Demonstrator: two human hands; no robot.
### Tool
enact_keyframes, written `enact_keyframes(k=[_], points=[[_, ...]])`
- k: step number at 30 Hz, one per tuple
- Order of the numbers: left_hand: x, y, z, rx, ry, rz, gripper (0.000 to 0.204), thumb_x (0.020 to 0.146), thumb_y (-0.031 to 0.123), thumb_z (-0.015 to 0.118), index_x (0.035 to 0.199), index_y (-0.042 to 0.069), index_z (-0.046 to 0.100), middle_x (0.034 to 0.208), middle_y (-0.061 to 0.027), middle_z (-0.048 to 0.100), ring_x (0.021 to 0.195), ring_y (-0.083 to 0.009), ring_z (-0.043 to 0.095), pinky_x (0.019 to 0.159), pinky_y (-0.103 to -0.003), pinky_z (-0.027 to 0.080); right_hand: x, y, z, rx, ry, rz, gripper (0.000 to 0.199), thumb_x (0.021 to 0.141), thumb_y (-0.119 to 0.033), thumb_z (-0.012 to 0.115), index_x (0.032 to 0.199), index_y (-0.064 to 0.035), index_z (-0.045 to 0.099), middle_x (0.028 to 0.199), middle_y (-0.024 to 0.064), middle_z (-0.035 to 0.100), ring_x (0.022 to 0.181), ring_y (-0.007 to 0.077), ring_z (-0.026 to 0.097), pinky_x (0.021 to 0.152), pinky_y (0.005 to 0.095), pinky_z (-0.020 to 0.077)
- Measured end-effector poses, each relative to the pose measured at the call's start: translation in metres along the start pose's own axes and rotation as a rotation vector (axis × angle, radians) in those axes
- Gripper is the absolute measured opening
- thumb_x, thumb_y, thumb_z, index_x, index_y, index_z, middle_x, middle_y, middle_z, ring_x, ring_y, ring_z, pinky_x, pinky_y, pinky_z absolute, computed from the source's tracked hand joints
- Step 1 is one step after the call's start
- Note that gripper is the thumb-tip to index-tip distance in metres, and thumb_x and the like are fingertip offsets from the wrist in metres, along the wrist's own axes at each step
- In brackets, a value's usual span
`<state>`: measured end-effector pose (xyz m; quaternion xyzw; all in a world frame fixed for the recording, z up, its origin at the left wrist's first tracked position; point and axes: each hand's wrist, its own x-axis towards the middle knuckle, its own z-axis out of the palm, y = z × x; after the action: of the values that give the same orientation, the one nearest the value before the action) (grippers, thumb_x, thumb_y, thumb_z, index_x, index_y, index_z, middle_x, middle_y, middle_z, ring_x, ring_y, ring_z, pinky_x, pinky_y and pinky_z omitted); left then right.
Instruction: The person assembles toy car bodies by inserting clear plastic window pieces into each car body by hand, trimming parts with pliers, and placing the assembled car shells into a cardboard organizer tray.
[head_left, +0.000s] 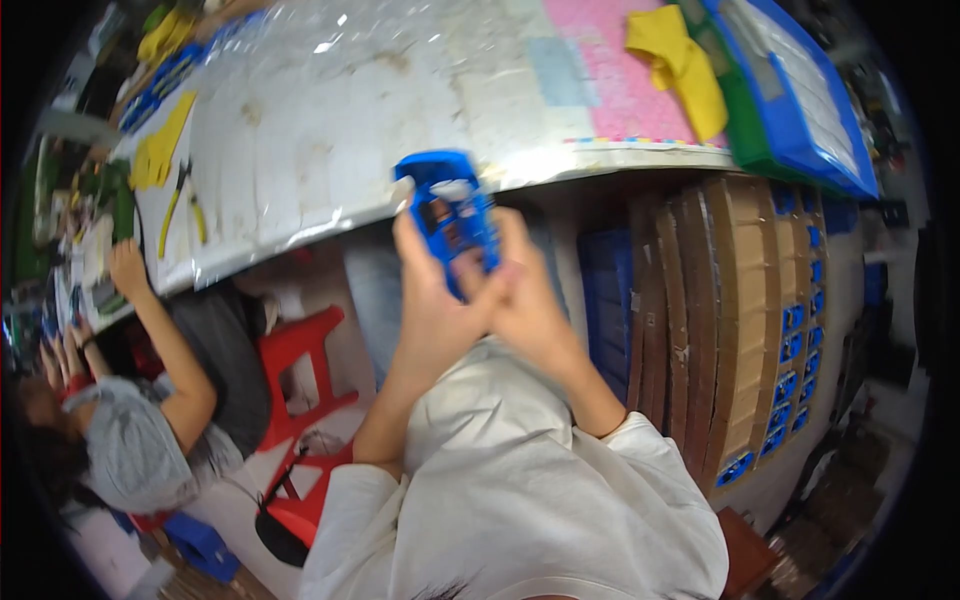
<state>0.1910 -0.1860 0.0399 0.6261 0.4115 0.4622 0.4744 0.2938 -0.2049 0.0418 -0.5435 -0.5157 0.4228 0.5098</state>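
Worn and plastic-covered, the long workbench (330,120) runs across the top of our view, with yellow gloves (680,60) and a blue tray (800,90) toward one o'clock, and pliers (172,205) lying near ten o'clock. At nine o'clock another person's arm (165,330) reaches onto the bench beside a red plastic stool (300,350). Just above centre, off the bench edge, we hold a small blue plastic casing (450,215) up in front of us. We judge it light, rigid and somewhat smooth, best gripped along its long side edges rather than over the open window in its face. Our left hand (430,300) wraps its left side, fingers curled narrow around it; our right hand (520,290) closes on the right edge and lower end, thumb pressing near the bottom.
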Motion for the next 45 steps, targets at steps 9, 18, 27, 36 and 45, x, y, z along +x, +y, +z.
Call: enact_keyframes(k=[9,18,27,36,45], points=[[0.111,-0.082,-0.198,0.883,0.273,-0.038,0.052,0.077,0.033,0.066,0.106,-0.009,0.052,0.102,-0.022,0.057,0.092,-0.0313,0.055,0.083,-0.038,0.042,-0.037,0.003,-0.093,-0.068,0.348,-0.166,0.024,0.079,-0.006,0.059,0.103,-0.0019,0.058,0.096,0.0099,0.058,0.085,0.0188,0.057,0.077,0.0294,0.0459],[0.154,-0.09,-0.264,1.629,0.464,-0.079,0.071,0.076,0.051,0.059,0.106,-0.013,0.05,0.089,-0.0283,0.058,0.082,-0.0435,0.057,0.074,-0.046,0.046,-0.303,0.08,-0.365,-1.431,1.561,0.593,0.022,0.077,-0.006,0.047,0.091,0.0024,0.063,0.082,0.0217,0.062,0.081,0.0327,0.06,0.075,0.0407,0.046],[0.175,-0.022,-0.054,0.856,0.096,0.657,0.023,0.07,0.005,0.058,0.093,0.0,0.058,0.091,-0.0159,0.058,0.089,-0.0314,0.053,0.081,-0.038,0.04,-0.536,0.129,-0.36,-1.347,1.47,1.295,0.03,0.083,-0.025,0.05,0.092,0.0013,0.063,0.085,0.0265,0.061,0.075,0.0408,0.059,0.066,0.049,0.0455],[0.204,-0.057,-0.028,0.926,-0.166,0.718,0.017,0.067,0.003,0.059,0.084,0.003,0.057,0.083,-0.0113,0.056,0.084,-0.0293,0.051,0.077,-0.038,0.04,-0.516,0.112,-0.354,-1.684,1.268,0.974,0.044,0.082,-0.039,0.054,0.109,-0.0036,0.057,0.082,0.0186,0.057,0.078,0.0402,0.054,0.071,0.046,0.0438],[0.148,-0.038,-0.06,0.837,-0.326,0.754,0.01,0.07,0.004,0.059,0.08,0.004,0.057,0.085,-0.0063,0.058,0.085,-0.0243,0.051,0.074,-0.035,0.04,-0.484,0.059,-0.391,-1.55,1.255,1.246,0.052,0.065,-0.038,0.073,0.093,0.0015,0.054,0.089,0.0245,0.061,0.085,0.0395,0.059,0.072,0.0463,0.0476]])
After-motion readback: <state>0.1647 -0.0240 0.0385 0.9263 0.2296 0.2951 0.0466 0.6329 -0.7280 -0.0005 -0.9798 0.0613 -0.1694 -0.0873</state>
